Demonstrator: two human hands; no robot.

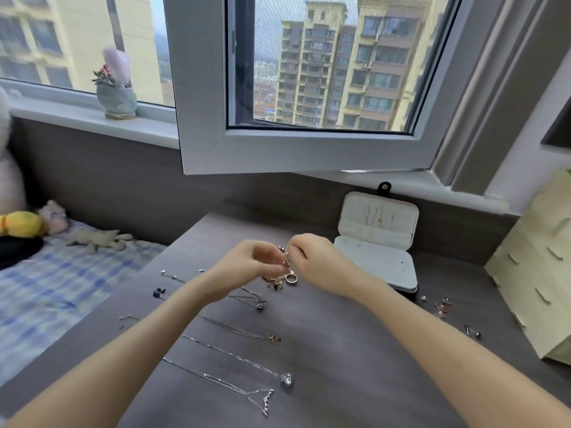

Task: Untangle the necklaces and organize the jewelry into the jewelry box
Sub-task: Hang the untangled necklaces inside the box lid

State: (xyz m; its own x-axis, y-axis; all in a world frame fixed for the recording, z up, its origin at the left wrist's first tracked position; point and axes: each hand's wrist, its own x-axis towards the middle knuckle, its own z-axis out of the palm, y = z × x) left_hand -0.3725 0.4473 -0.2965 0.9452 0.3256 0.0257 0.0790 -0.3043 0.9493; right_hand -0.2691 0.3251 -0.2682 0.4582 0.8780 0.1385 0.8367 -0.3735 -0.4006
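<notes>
Step in hand, as I judge it: the untangling, w/ the sorting into the box only begun. Both hands meet just left of the jewelry box (370,261), near its front-left corner, above the worktop (340,366). The left hand (253,261) and the right hand (318,261) both have their fingers (295,251) curled, and together they pinch a small rose-gold tangle (285,274): thin chain, some charms and a ring hanging lowest. Whether the ring touches the worktop I cannot tell. The tangle sits directly between the fingertips of both hands, so no reach is needed. Farther from the box, toward the person, several necklaces (241,331) lie straight and apart, approx. parallel. The box stands open, lid upright w/ a few gold chains inside; its base tray looks nearly bare. Some small pieces (441,305) lie by the box's near-right corner. The next move prob. calls for a very fine pull: keep one strand fixed and ease the other out slowly, no jerk, since thin chain can tighten into a knot.
</notes>
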